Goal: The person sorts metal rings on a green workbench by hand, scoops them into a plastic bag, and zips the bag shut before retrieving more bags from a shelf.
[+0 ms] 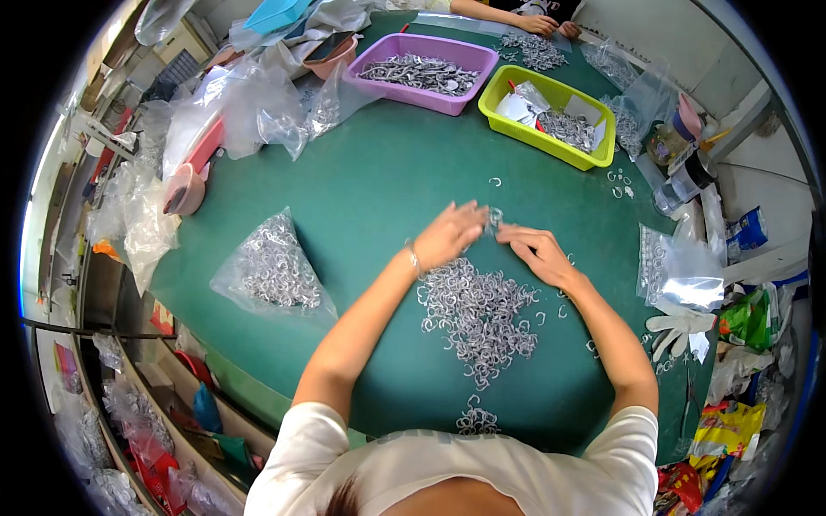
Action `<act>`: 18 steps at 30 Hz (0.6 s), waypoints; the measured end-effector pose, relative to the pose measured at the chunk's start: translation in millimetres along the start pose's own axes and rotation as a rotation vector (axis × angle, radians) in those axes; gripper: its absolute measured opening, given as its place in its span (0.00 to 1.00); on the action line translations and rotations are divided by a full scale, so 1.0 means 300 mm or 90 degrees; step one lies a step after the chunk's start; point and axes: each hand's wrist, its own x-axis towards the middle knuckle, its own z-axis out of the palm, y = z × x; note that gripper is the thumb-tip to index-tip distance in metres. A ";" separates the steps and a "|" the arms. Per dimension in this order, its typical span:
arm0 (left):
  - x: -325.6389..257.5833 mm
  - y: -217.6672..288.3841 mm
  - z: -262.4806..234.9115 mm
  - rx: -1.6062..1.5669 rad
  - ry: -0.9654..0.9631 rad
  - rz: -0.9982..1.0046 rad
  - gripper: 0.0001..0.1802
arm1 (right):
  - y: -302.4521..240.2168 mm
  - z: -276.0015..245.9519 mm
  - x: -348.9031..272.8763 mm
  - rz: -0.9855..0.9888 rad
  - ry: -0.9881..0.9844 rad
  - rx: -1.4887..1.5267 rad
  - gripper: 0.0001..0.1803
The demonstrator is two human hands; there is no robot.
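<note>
Two hands: yours, both over the green table (370, 198), meeting at the far edge of the ring pile.
Clear bag (274, 268): lies to your left, full of small metal rings, well apart from your left arm.
Left hand (449, 234): fingers loosely spread and blurred; you hold nothing I can make out, fingertips beside a small cluster of rings (495, 217).
Ring pile (478, 314): loose silvery open rings, heaped between your forearms, near your body.
Right hand (538, 249): fingers narrowed, pinched toward that cluster; the grip itself is too small to tell.
Purple tray (422, 70): far side, holds metal parts.
Yellow-green tray (549, 116): just right of it.
White glove (680, 327): at the right table edge.
</note>
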 end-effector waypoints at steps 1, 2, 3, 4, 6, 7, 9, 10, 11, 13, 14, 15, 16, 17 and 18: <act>-0.026 0.031 0.003 -0.048 -0.003 0.011 0.24 | 0.017 -0.017 -0.007 0.004 0.013 0.041 0.18; -0.046 0.055 0.005 -0.097 -0.006 0.021 0.23 | 0.033 -0.031 -0.004 0.009 0.026 0.081 0.18; -0.079 0.080 0.005 -0.145 -0.012 0.020 0.23 | -0.002 -0.034 0.049 -0.025 0.132 0.033 0.17; -0.069 0.096 -0.021 -0.144 0.038 0.015 0.24 | 0.011 -0.039 0.106 -0.064 0.176 0.008 0.19; -0.007 0.094 -0.069 -0.147 0.138 0.005 0.25 | 0.033 -0.017 0.168 -0.065 0.121 -0.135 0.23; 0.007 0.085 -0.064 -0.105 0.137 -0.027 0.25 | 0.054 -0.009 0.193 -0.061 0.063 -0.195 0.24; 0.021 0.042 -0.028 -0.020 0.137 -0.089 0.26 | 0.064 0.030 0.179 -0.057 -0.024 -0.190 0.26; -0.007 0.045 -0.010 0.014 0.076 -0.076 0.28 | 0.031 0.046 0.136 -0.046 -0.069 -0.135 0.27; -0.050 0.057 0.017 0.018 0.050 -0.048 0.27 | -0.004 0.062 0.075 -0.058 -0.079 -0.140 0.26; -0.133 0.147 0.029 -0.006 -0.011 -0.008 0.27 | -0.091 0.076 -0.061 -0.048 -0.097 -0.070 0.25; -0.175 0.188 0.017 -0.034 -0.045 0.001 0.27 | -0.139 0.078 -0.125 -0.027 -0.107 0.005 0.25; -0.202 0.219 0.007 -0.063 -0.077 0.013 0.27 | -0.176 0.068 -0.177 -0.006 -0.115 0.077 0.25; -0.227 0.240 -0.003 -0.094 -0.055 0.003 0.27 | -0.198 0.051 -0.218 -0.008 -0.085 0.043 0.25; -0.248 0.257 -0.012 -0.125 -0.033 -0.009 0.27 | -0.212 0.027 -0.263 -0.011 -0.056 0.009 0.25; -0.260 0.267 -0.019 -0.155 -0.009 -0.018 0.27 | -0.220 0.000 -0.306 -0.016 -0.026 -0.028 0.26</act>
